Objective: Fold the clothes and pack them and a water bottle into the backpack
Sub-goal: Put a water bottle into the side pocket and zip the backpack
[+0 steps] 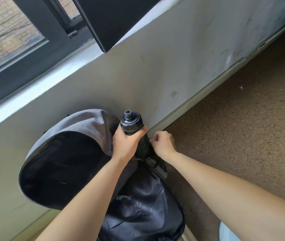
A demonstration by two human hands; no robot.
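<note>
At lower centre of the frame, a person's left hand (127, 145) grips a dark water bottle (132, 122) just below its cap, fingers (142, 130) curled round it. The bottle stands nearly upright, its lower end against the side of a grey backpack (86, 124). The right hand (163, 143), just right of the bottle, pinches a dark edge of the backpack's side. The backpack, flap open, leans on a pale wall (173, 66) below a window (16, 40), on a speckled brown floor (242, 127).
</note>
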